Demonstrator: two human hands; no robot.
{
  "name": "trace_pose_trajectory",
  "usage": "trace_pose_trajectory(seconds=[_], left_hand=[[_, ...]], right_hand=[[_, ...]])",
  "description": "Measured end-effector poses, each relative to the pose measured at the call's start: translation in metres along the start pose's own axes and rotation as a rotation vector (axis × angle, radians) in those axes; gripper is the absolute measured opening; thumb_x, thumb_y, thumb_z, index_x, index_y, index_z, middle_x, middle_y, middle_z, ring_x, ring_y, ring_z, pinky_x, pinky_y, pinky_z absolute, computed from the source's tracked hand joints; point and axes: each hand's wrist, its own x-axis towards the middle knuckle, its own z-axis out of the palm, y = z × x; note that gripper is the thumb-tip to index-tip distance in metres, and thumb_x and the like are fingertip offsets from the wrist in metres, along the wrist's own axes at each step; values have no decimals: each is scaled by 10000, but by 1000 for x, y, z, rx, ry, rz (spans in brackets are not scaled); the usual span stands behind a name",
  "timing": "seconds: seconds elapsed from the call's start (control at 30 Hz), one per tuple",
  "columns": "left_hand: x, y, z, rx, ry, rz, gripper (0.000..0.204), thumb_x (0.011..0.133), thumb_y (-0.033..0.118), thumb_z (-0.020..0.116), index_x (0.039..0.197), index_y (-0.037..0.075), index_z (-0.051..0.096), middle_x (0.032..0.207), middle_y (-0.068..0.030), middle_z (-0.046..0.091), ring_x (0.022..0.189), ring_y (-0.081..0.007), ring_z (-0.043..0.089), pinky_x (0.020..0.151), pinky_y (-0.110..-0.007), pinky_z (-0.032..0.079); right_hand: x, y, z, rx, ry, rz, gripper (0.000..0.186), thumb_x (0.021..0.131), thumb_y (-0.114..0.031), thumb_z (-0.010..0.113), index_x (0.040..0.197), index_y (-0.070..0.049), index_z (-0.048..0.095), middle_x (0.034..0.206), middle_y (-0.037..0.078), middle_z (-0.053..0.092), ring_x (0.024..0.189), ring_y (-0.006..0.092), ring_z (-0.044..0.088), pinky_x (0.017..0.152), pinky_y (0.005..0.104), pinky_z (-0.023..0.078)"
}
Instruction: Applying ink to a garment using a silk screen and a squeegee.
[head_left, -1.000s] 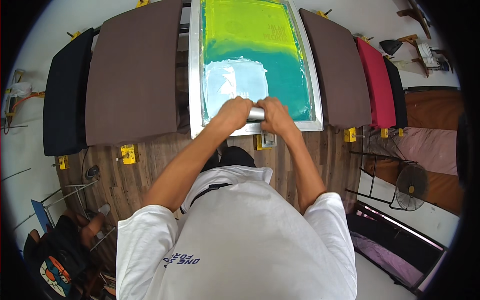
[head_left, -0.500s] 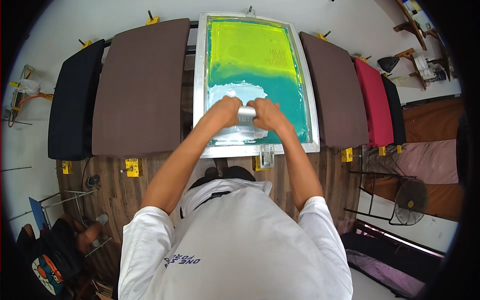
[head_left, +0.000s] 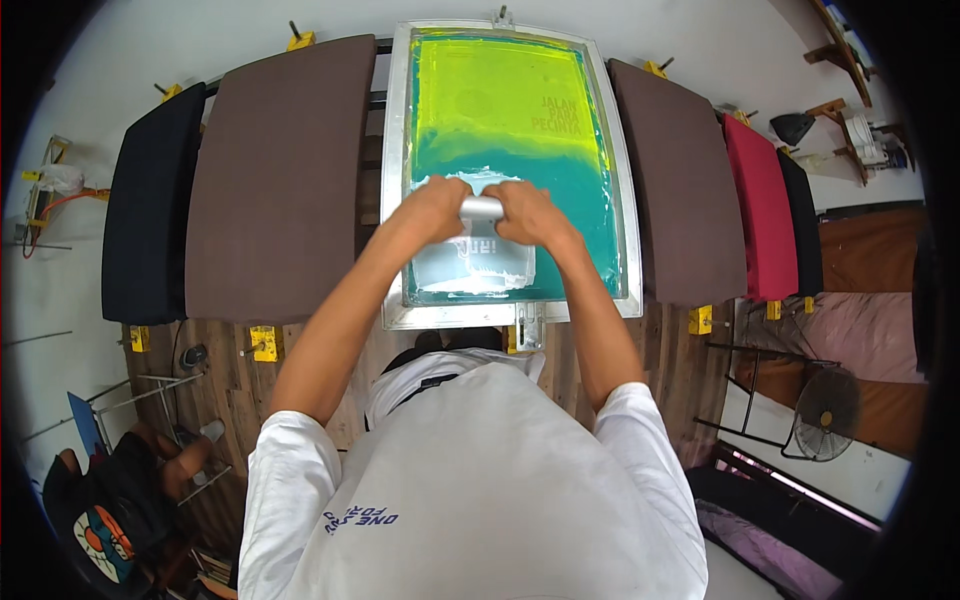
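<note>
Both my hands grip a silver metal squeegee [head_left: 481, 207], its bar showing between them. My left hand [head_left: 436, 208] is closed around its left part, my right hand [head_left: 526, 212] around its right. The squeegee is over a silver-framed printing screen [head_left: 629, 250] with teal and yellow-green mesh. Pale, whitish ink [head_left: 470, 272] lies on the screen's near left part, with a light lettered design visible in it. My fingers and the squeegee's lower edge hide part of the ink's far side.
Brown padded boards [head_left: 285, 180] flank the screen, with black and red ones farther out. Metal clamps [head_left: 528, 328] hold the frame's near and far edges. A seated person [head_left: 100, 520] is at lower left; a standing fan [head_left: 827, 415] is at right.
My hands and the squeegee have moved away from my body and slightly left. More of the pale inked patch and its lettering shows on the near side. Both hands keep their grip.
</note>
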Motion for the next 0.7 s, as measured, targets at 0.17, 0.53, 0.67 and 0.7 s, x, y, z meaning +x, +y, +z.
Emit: trace_pose_trajectory(seconds=[0.17,0.53,0.67,0.7], left_hand=[[20,-10,-19,-11,-111,-47,302,680,-50,639,973,-10,704,909,-254,699,895,-392,689,810,-432,534],[13,-4,15,-375,-101,120,354,718,-26,676,1070,3,662,959,-187,708,896,-319,685,822,-374,512],[-12,-14,40,-438,3,170,444,733,-106,626,1161,12,634,1036,-199,693,976,-333,670,882,-383,501],[-21,-12,44,-436,40,205,544,685,-157,577,1198,13,627,1107,-207,680,1045,-372,649,933,-415,493]], right_hand=[[28,0,-11,-77,-68,70,401,678,-65,631,1070,-115,700,971,162,721,945,383,677,806,545,522],[-8,-15,-33,-239,-205,236,331,717,-129,714,1046,-98,717,1049,189,700,1005,352,675,890,574,460],[-31,-29,20,-403,150,152,210,748,-140,701,953,-96,717,965,123,665,961,300,616,840,520,420],[-38,-31,39,-444,260,130,179,766,-146,686,935,-92,715,933,93,645,938,279,589,837,510,404]])
